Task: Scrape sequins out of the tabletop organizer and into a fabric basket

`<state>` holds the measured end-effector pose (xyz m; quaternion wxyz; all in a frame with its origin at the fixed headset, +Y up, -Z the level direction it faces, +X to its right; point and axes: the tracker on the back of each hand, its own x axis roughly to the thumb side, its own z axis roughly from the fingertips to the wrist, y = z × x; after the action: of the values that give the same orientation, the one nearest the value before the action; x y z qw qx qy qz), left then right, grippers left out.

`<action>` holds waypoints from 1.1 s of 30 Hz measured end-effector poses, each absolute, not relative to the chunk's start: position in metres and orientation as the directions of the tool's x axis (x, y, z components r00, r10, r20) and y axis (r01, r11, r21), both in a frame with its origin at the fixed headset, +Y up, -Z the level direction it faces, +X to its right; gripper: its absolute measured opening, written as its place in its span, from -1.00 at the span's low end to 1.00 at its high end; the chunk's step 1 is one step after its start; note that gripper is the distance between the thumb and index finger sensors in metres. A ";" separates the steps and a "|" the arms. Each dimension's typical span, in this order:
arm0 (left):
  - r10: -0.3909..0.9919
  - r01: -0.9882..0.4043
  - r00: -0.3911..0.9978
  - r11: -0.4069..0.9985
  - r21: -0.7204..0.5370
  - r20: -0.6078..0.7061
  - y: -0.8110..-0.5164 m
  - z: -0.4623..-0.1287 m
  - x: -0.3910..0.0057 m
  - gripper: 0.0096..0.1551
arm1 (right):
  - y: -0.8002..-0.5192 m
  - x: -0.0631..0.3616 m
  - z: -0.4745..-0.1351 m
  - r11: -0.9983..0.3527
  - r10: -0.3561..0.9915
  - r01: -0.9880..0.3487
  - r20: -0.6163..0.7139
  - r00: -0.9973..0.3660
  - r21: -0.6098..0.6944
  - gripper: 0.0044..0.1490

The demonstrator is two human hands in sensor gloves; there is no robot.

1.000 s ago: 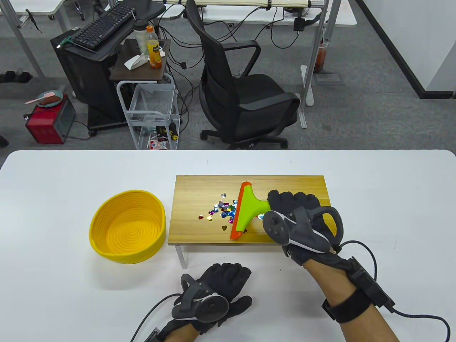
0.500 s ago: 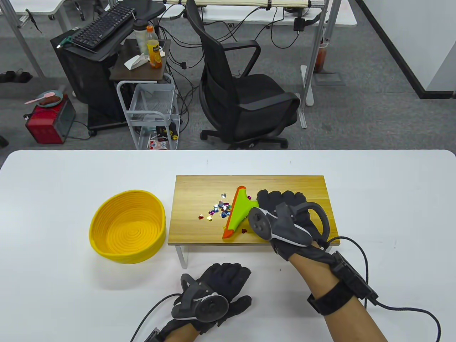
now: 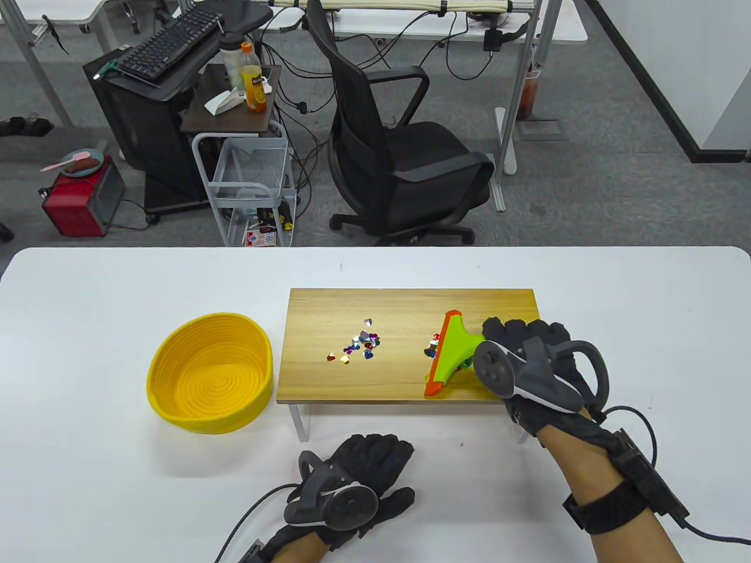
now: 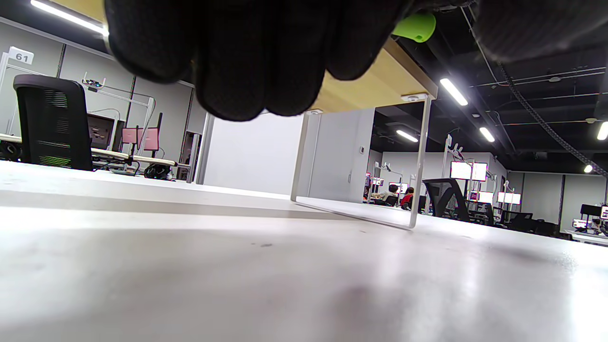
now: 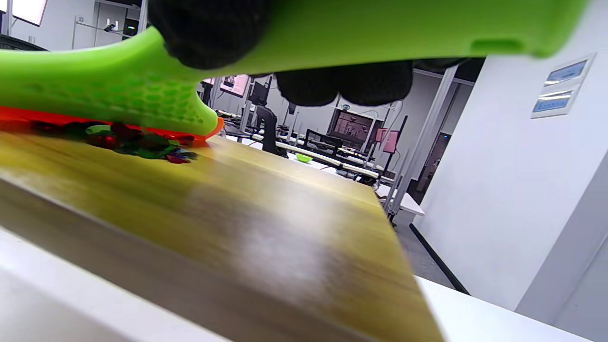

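Note:
A wooden tabletop organizer stands on the white table. A cluster of colourful sequins lies at its middle, and a few more sequins lie against the scraper's blade. My right hand grips the handle of a green scraper with an orange blade, blade down on the right part of the board; the right wrist view shows the scraper and sequins under it. The yellow fabric basket sits left of the organizer, with nothing in it. My left hand rests flat on the table in front of the organizer.
The organizer stands on thin white legs, with a gap beneath it. Beyond the table's far edge are a black office chair and a wire cart.
My right hand has carried the scraper from the sequin cluster at the board's middle to the board's right part. The main cluster stays in place. The left hand has not moved.

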<state>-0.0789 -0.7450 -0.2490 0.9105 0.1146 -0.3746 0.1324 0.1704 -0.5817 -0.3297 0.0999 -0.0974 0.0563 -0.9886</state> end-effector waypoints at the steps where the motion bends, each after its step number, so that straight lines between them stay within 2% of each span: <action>1: 0.155 -0.326 0.684 0.939 0.109 0.712 -0.745 -0.249 -0.079 -0.12 | -0.582 0.175 -0.329 -0.974 -0.207 0.186 0.174 -0.963 -0.129 -0.19; 8: 0.155 -0.327 0.684 0.939 0.110 0.713 -0.745 -0.249 -0.078 -0.12 | -0.573 0.181 -0.325 -0.974 -0.157 0.124 0.175 -0.972 -0.188 -0.19; 17: 0.154 -0.326 0.686 0.939 0.110 0.711 -0.745 -0.249 -0.078 -0.12 | -0.574 0.152 -0.325 -0.932 -0.231 0.175 0.149 -0.961 -0.317 -0.23; 26: 0.155 -0.324 0.687 0.940 0.109 0.710 -0.745 -0.249 -0.079 -0.12 | -0.582 0.153 -0.322 -0.924 -0.253 0.200 0.127 -0.959 -0.327 -0.28; 33: 0.156 -0.323 0.688 0.941 0.106 0.709 -0.746 -0.249 -0.078 -0.12 | -0.580 0.157 -0.298 -0.924 -0.259 0.206 0.132 -0.957 -0.321 -0.27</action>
<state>-0.0780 -0.7455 -0.2493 0.9117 0.1120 -0.3729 0.1311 0.1571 -0.5799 -0.2980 0.1191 -0.0862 0.1537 -0.9771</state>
